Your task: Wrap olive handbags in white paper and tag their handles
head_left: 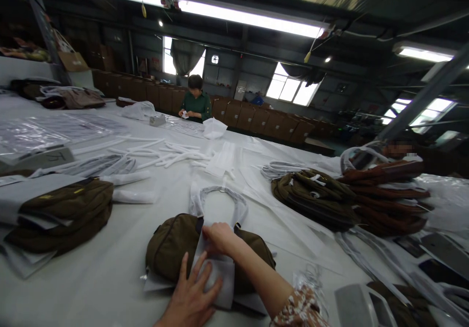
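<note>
An olive-brown bag (172, 246) lies on the white table (110, 268) right in front of me, its paper-wrapped handles (220, 195) looping away from me. A white sheet of wrapping paper (220, 273) lies across the bag's middle. My left hand (192, 295) rests flat on that paper, fingers spread. My right hand (219, 236) is closed, pinching the top edge of the paper near the base of the handles.
A stack of olive bags (62, 209) lies at the left. Piles of olive (311, 195) and brown bags (388, 195) lie at the right. White paper strips (172, 153) scatter mid-table. A person in green (197, 103) works at the far side. Cardboard boxes (256, 117) line the back.
</note>
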Available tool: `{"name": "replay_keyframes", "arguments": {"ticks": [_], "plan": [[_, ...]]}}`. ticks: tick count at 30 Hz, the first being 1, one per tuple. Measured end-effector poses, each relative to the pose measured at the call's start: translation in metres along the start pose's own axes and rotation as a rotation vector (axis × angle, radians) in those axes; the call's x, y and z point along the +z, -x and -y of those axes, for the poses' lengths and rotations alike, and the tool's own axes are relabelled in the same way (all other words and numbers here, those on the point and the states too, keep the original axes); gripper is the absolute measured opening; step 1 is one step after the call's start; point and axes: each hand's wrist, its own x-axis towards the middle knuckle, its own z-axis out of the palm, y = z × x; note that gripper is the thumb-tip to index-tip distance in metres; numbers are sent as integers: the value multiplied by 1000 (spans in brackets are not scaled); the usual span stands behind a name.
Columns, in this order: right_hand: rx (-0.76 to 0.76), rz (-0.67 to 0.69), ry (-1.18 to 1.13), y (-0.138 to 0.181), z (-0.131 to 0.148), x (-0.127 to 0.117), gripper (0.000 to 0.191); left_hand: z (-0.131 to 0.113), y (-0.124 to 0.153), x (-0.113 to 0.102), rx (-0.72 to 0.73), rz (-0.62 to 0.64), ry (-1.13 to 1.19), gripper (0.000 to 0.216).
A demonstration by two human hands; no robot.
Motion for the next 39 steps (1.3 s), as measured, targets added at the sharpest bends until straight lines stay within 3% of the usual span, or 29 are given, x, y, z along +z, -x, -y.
{"name": "replay_keyframes", "arguments": {"ticks": [3,5,8,10,11,12,14,16,19,23,27,32,39], "plan": [[90,-139,-30,18,-10,-3,24,4,0,10,-7,-68,47,39],[153,-251,-55,53,-28,-8,25,2,3,16,-24,-104,75,37],[331,-642,-150,147,-76,-14,35,-2,12,21,-48,-129,134,41],[592,-980,-186,231,-111,-12,42,-1,18,25,-29,-123,150,42],[765,-1086,-188,275,-125,-8,47,1,21,29,14,-113,140,43],[942,-1110,-205,317,-135,-2,52,3,23,34,59,-113,125,46],[1218,-994,-328,384,-145,15,59,8,27,44,106,-126,103,51],[1305,-860,-507,423,-146,33,60,10,30,52,104,-136,100,50],[1233,-841,-712,434,-140,50,57,11,36,57,97,-125,105,50],[1147,-852,-833,415,-135,47,52,10,39,60,81,-132,116,52],[1144,-891,-843,411,-136,37,49,9,38,61,71,-140,121,50],[1206,-1009,-757,436,-127,38,46,8,39,57,69,-116,118,48],[1306,-880,-707,441,-102,93,47,9,41,56,55,-85,134,48]]}}
